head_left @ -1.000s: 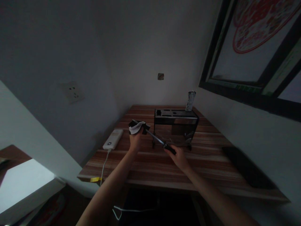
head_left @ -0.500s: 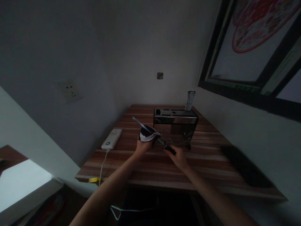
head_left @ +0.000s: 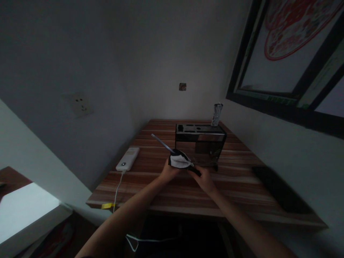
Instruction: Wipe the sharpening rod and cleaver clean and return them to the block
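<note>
My right hand (head_left: 205, 180) grips the black handle of a thin metal rod (head_left: 162, 143) that points up and away to the left. My left hand (head_left: 170, 171) is closed on a black and white cloth (head_left: 179, 159), wrapped round the rod close to the handle, just beside my right hand. Both hands hover above the striped wooden desk (head_left: 166, 186), in front of a dark metal knife block (head_left: 200, 144) with slots in its top.
A white power bank (head_left: 128, 158) with a cable lies on the desk at the left. A crumpled silver packet (head_left: 216, 114) stands behind the block. A dark flat object (head_left: 279, 193) lies at the right. A wall socket (head_left: 77, 104) and a framed window (head_left: 292, 57) flank the desk.
My left hand has slid the cloth down the rod, from near its tip to just by the handle. My right hand and the rod have barely moved.
</note>
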### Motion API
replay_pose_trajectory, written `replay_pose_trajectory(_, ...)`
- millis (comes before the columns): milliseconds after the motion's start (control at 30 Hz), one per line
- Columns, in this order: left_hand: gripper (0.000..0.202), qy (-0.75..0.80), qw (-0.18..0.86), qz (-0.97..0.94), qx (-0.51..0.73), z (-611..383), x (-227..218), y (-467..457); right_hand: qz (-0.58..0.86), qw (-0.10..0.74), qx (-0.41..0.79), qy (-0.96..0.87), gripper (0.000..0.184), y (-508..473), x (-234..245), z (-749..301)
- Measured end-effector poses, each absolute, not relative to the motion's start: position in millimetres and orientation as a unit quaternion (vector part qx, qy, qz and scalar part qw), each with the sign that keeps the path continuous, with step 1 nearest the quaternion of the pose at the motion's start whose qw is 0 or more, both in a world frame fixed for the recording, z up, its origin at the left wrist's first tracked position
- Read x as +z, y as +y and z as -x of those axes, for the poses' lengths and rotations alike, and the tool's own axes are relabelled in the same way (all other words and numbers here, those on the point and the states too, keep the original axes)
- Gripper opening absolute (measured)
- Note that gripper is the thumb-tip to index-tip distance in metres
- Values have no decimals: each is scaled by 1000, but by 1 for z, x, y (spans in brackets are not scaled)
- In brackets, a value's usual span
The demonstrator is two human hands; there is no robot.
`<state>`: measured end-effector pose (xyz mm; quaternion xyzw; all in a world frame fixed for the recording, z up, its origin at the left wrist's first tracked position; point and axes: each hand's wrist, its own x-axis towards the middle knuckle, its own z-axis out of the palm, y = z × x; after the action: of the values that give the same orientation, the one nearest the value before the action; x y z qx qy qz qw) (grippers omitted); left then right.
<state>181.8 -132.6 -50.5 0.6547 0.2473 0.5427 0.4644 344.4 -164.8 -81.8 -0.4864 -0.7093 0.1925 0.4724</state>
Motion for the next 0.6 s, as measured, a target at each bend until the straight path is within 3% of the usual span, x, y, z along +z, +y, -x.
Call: replay_pose_trajectory(600,27,264,453,-635,568,-181,-51,-129,485,478,203,-704,26,-164,-79,-342)
